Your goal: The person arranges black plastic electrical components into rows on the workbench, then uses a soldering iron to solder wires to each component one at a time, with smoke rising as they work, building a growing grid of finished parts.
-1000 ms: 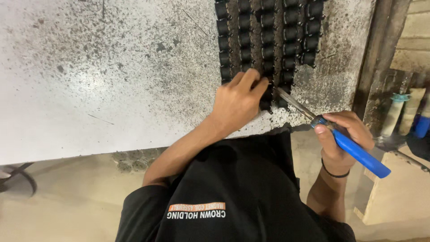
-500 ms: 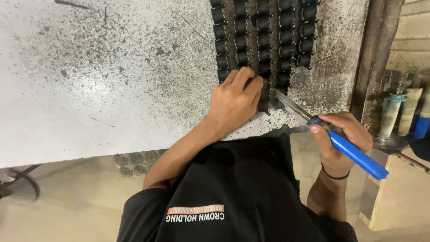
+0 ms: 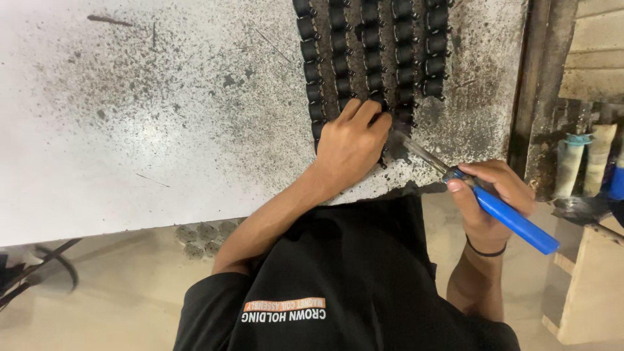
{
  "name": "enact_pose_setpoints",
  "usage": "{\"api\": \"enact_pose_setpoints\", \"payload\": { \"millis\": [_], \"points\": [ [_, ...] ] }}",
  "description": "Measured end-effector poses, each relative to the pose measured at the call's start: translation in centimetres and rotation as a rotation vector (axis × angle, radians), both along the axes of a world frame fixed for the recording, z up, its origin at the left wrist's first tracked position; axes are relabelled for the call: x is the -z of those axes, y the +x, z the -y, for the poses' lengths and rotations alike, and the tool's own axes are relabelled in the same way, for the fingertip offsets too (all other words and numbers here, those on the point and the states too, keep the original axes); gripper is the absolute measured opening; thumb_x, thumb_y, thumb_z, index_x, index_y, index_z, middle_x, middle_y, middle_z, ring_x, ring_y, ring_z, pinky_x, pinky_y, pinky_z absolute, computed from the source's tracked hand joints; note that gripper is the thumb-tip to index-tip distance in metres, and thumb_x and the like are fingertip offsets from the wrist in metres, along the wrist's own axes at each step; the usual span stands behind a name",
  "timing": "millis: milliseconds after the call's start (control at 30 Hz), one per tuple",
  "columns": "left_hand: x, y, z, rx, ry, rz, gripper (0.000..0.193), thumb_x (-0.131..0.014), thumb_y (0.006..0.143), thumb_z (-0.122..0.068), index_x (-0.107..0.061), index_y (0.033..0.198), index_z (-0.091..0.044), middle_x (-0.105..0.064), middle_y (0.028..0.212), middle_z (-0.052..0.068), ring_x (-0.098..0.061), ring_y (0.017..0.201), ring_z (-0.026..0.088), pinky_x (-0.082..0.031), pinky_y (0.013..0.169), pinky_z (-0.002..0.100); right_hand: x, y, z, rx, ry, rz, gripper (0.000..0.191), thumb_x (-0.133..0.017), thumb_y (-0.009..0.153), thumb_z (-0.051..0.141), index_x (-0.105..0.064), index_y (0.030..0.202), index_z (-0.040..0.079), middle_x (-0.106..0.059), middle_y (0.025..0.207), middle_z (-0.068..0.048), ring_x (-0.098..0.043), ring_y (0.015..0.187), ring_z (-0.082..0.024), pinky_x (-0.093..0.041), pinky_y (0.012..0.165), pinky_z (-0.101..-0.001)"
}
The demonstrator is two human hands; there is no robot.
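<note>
1. The left hand (image 3: 351, 146) lay curled on the speckled white table (image 3: 162, 130), its fingers (image 3: 365, 112) bent down over the near end of the rows of small black cylindrical parts (image 3: 372, 49), pressing on them; whether it pinched one could not be told.
2. The right hand (image 3: 491, 201) was closed round the blue handle of a soldering iron (image 3: 513, 221), the metal tip slanting in beside the left fingers.
3. The step in hand looked like soldering at the nearest parts.
4. The next move would seem to call for a steady tip and fingers kept off the hot metal.
5. Tubes (image 3: 572, 162) stood to the right, off the table.
</note>
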State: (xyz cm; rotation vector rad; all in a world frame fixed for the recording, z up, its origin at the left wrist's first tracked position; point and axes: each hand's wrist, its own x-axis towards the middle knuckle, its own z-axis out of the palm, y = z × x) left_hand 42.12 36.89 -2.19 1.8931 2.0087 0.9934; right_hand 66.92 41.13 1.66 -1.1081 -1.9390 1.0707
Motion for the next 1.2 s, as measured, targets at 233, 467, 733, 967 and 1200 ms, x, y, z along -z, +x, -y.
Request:
{"api": "enact_pose_setpoints", "payload": {
  "millis": [233,467,733,967,1200],
  "points": [
    [0.2,-0.1,0.3,0.000,-0.010,0.006,0.017,-0.074,0.082,-0.005,-0.072,0.099,-0.005,-0.063,0.103,0.005,-0.062,0.096,0.023,-0.058,0.068,0.035,0.7,1.2,0.3,0.157,-0.045,-0.165,0.032,-0.085,0.095,0.021,-0.071,0.106,-0.005,-0.070,0.093,-0.012,-0.062,0.081,-0.016,-0.042,0.072,-0.0225],
    [-0.2,-1.0,0.8,0.011,0.025,0.065,0.022,-0.071,0.083,-0.002,-0.070,0.104,-0.003,-0.062,0.108,0.008,-0.060,0.101,0.025,-0.059,0.076,0.036,2.3,1.7,0.8,0.217,-0.084,-0.321,0.029,-0.083,0.095,0.016,-0.069,0.104,-0.007,-0.069,0.094,-0.012,-0.056,0.080,-0.015,-0.039,0.075,-0.0233],
    [-6.1,-6.2,3.7,-0.052,0.248,0.010,0.029,-0.051,0.096,0.013,-0.065,0.118,0.000,-0.076,0.100,0.016,-0.067,0.065,0.014,-0.048,0.045,0.025,2.4,1.4,0.7,0.269,-0.066,-0.307,0.033,-0.084,0.096,0.019,-0.069,0.107,-0.009,-0.067,0.098,-0.011,-0.052,0.081,-0.013,-0.036,0.075,-0.0224],
    [-12.7,-9.2,2.7,-0.065,0.307,-0.222,0.036,-0.058,0.094,0.011,-0.065,0.127,-0.001,-0.075,0.108,0.008,-0.062,0.073,0.013,-0.048,0.055,0.029,2.4,0.0,0.2,0.379,-0.151,-0.564,0.035,-0.078,0.096,0.022,-0.063,0.117,-0.002,-0.063,0.113,-0.011,-0.066,0.095,-0.021,-0.058,0.083,-0.0331],
    [-2.3,-3.2,-0.6,0.100,0.007,-0.002,0.015,-0.077,0.085,-0.014,-0.070,0.095,-0.007,-0.060,0.098,0.006,-0.060,0.093,0.024,-0.057,0.069,0.036,2.9,0.0,0.4,0.383,-0.091,-0.527,0.033,-0.076,0.096,0.017,-0.063,0.115,-0.006,-0.062,0.112,-0.011,-0.060,0.095,-0.017,-0.054,0.089,-0.0271]
  ]
}}
